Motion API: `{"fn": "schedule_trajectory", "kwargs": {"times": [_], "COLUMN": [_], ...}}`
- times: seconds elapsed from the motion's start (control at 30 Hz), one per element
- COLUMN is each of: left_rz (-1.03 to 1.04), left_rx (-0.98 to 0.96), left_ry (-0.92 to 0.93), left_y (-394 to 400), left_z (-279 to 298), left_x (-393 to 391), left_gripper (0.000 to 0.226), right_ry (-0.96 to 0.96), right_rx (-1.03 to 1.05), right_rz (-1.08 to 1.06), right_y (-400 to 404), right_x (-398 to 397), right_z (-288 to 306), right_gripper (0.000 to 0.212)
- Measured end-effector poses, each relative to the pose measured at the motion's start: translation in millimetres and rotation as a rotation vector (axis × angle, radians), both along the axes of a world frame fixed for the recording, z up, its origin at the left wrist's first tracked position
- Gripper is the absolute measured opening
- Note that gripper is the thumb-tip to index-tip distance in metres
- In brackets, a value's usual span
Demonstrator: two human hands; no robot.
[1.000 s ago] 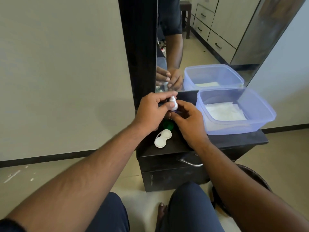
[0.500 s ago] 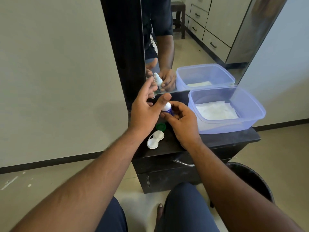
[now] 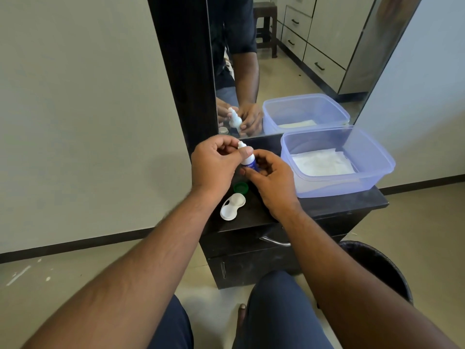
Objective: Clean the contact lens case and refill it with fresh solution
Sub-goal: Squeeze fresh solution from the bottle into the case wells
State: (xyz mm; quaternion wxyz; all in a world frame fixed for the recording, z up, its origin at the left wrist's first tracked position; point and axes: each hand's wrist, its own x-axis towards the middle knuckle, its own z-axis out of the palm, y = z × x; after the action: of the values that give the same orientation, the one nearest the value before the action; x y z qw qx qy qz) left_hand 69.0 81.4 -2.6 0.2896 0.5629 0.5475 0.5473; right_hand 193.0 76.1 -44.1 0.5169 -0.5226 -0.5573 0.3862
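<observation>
A small bottle (image 3: 249, 163) is held by the right hand (image 3: 270, 181) while its white tip is pinched by the left hand (image 3: 215, 166), above a white lens case (image 3: 232, 206)

Plastic tub (image 3: 375, 177) blocks the right; dresser top (image 3: 254, 212) left open.

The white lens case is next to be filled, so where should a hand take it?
Pinch the lens case across its narrow waist between the two round wells, coming from above. It lies flat on the black cabinet top, so its sides are low, and the green cap crowds its far end.
</observation>
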Motion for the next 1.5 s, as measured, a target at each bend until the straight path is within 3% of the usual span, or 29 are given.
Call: {"fn": "schedule_trajectory", "kwargs": {"times": [0.53,0.67,0.87,1.13,1.37,1.5], "left_rz": [0.157,0.176,0.080,0.048,0.195,0.138], "left_rx": [0.199,0.116,-0.146,-0.218,-0.078,-0.086], "left_ry": [0.082,0.123,0.332,0.349,0.097,0.155], "left_y": [2.2,7.6,15.9,16.3,-32.5,-84.3], "left_z": [-4.5,-14.1,-31.5,-37.5,-24.1,-37.5], "left_x": [1.1,-19.7,-39.9,-40.5,-40.5,-33.5], "left_gripper": [0.023,0.018,0.019,0.027,0.021,0.022], "right_ry": [-0.031,-0.024,-0.018,-0.096,0.104,0.179], "right_rx": [0.017,-0.007,-0.007,0.049,0.027,0.042], "right_rz": [-0.065,-0.093,-0.088,-0.071,-0.046,0.005], "right_y": [-0.6,0.7,1.0,-1.2,-6.2,-11.0], "right_x": [-0.4,-0.5,-1.8,-0.2,-0.2,0.0], "right_z": [-1.2,-2.6,-2.7,1.0,0.7,4.3], "right_gripper": [0.039,0.040,0.039,0.043,0.042,0.035]}}
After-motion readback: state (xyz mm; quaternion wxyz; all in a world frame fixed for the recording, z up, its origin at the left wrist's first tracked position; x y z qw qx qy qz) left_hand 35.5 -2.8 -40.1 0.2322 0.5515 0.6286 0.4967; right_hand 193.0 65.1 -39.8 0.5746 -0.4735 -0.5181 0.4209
